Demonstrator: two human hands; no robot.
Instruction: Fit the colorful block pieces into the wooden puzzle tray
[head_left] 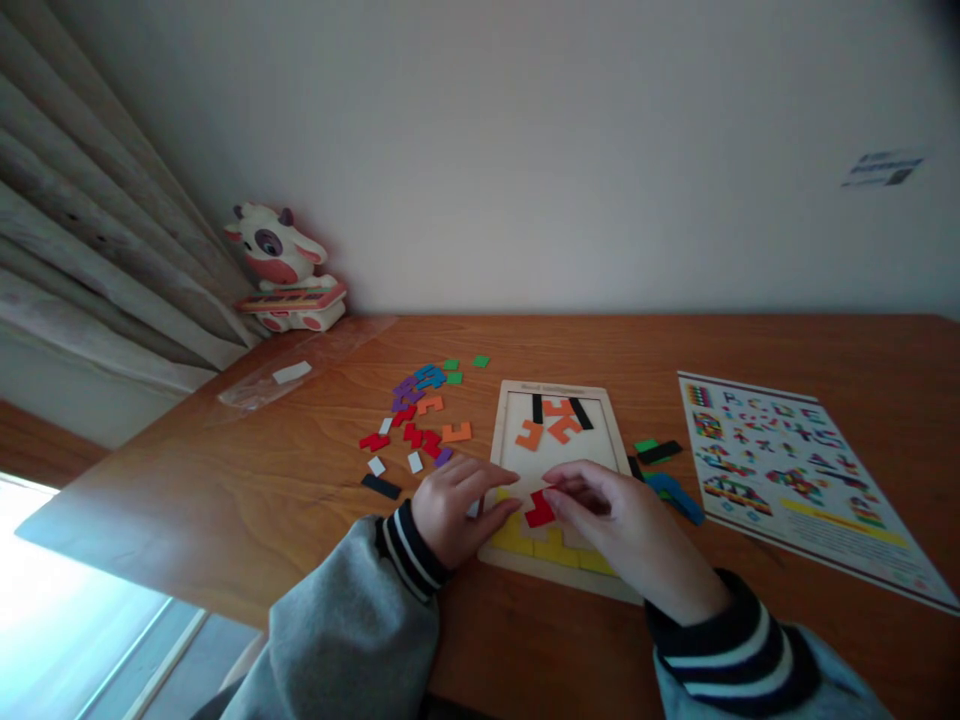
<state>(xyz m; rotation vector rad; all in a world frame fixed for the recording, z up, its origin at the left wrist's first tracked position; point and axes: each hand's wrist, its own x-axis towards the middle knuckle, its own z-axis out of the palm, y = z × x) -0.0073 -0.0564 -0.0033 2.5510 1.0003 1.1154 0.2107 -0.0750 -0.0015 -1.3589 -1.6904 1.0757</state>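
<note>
A wooden puzzle tray lies on the table in front of me, with orange and black pieces in its upper part and yellow pieces along its near edge. My right hand rests over the tray's lower part, fingers curled and pinching a red piece. My left hand lies at the tray's left lower corner, fingers bent against the frame and touching the same spot. Both sleeves are grey with striped cuffs.
Several loose coloured pieces lie scattered left of the tray. Green, black and blue pieces sit to its right. A printed pattern sheet lies far right. A cow toy and a plastic bag are at the back left.
</note>
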